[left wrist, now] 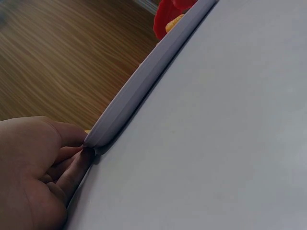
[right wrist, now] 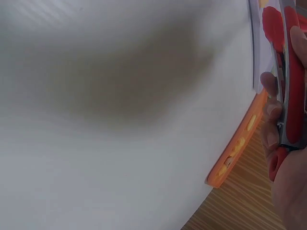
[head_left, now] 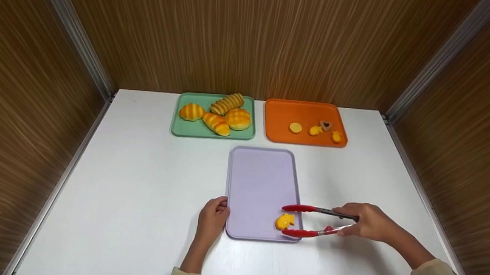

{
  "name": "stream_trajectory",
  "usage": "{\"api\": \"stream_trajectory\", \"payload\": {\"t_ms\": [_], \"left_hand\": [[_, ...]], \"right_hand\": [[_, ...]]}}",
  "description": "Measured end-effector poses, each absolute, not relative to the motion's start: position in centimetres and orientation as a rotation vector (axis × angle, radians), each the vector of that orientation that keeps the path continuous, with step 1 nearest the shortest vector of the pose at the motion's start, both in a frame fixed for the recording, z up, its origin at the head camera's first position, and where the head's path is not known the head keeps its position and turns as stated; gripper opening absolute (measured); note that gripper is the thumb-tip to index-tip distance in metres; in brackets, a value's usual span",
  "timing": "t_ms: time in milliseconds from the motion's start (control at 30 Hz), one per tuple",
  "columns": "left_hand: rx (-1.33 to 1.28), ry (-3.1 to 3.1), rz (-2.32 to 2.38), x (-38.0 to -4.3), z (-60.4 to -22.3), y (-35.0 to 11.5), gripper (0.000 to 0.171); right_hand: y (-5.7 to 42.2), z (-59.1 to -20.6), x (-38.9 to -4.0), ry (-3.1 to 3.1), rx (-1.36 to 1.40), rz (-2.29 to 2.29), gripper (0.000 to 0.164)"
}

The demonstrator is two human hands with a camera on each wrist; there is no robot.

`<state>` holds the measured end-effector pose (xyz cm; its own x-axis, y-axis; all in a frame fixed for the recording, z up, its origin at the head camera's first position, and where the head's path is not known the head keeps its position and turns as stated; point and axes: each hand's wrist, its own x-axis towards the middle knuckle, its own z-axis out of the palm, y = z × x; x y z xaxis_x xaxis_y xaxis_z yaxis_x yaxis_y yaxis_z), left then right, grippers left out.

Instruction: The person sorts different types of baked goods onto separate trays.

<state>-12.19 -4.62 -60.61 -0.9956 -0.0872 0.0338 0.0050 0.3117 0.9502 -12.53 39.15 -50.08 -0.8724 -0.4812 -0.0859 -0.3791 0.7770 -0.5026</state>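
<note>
My right hand (head_left: 369,221) holds a pair of red-tipped tongs (head_left: 301,233) whose arms are spread apart. Between the red tips, a small yellow fish-shaped piece (head_left: 285,221) lies in the near right corner of a lilac tray (head_left: 259,176); the lower tip is right at its edge. The right wrist view shows fingers and thumb wrapped about the red handle (right wrist: 293,91). At the tray's left side, my left hand (head_left: 213,220) pinches the rim, with fingertips at the edge in the left wrist view.
Behind stands a green tray (head_left: 177,128) with several breads, among them a ridged loaf (head_left: 227,104). To its right, an orange tray (head_left: 282,114) carries a round yellow disc (head_left: 295,127), a heart-marked piece (head_left: 325,125) and small yellow pieces. Wood-grain panels (head_left: 251,40) enclose the white table.
</note>
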Motion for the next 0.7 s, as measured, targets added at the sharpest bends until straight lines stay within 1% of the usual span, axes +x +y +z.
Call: {"api": "stream_trajectory", "payload": {"t_ms": [267, 567, 700], "left_hand": [[0.080, -2.484, -1.794, -12.2, -60.5, -4.7, 0.028], [0.078, -2.485, -1.804, -12.2, -60.6, -4.6, 0.029], [0.084, -2.483, -1.809, -12.2, -60.7, -4.5, 0.029]], "right_hand": [[39.1, -50.6, -12.3, 2.783, -0.642, -0.699, 0.056], [39.3, -51.4, -12.2, 2.827, -0.702, -0.740, 0.055], [39.4, -51.8, -12.2, 2.844, -0.761, -0.790, 0.051]]}}
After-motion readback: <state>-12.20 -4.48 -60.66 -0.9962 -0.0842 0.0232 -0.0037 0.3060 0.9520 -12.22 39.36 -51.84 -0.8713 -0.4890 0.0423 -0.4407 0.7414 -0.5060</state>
